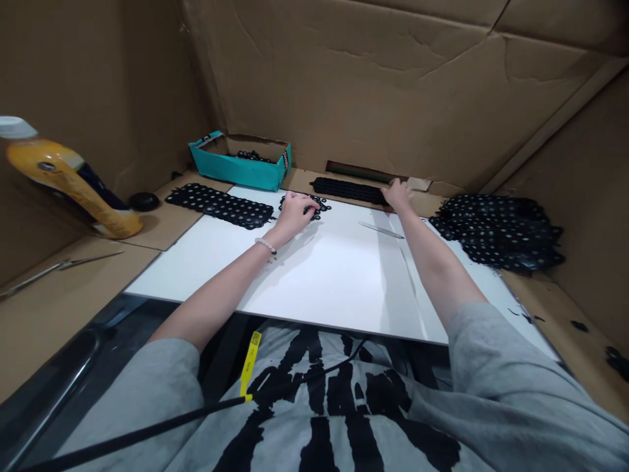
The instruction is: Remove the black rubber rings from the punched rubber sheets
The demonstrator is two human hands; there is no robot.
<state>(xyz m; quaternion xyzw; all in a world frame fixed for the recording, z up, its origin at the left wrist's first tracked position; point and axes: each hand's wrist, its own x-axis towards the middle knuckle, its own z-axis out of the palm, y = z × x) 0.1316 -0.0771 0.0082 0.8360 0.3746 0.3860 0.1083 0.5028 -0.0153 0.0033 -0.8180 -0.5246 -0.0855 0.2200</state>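
My left hand (295, 215) lies palm down on a small heap of black perforated rubber pieces (318, 206) at the far edge of a white board (314, 282). Its fingers hide part of the heap, and I cannot tell whether they grip anything. My right hand (397, 195) reaches the board's far right corner, fingers apart, beside the end of a black perforated strip (348, 191). A flat metal blade (381, 230) lies on the board below that hand. A black sheet with white-filled holes (219, 205) lies at the board's far left.
A heap of dotted black sheets (496, 233) lies right of the board. A teal box (240, 164) holding black pieces stands at the back. A yellow bottle (69, 180), a black round object (143, 201) and scissors (59, 270) lie left. Cardboard walls surround the surface.
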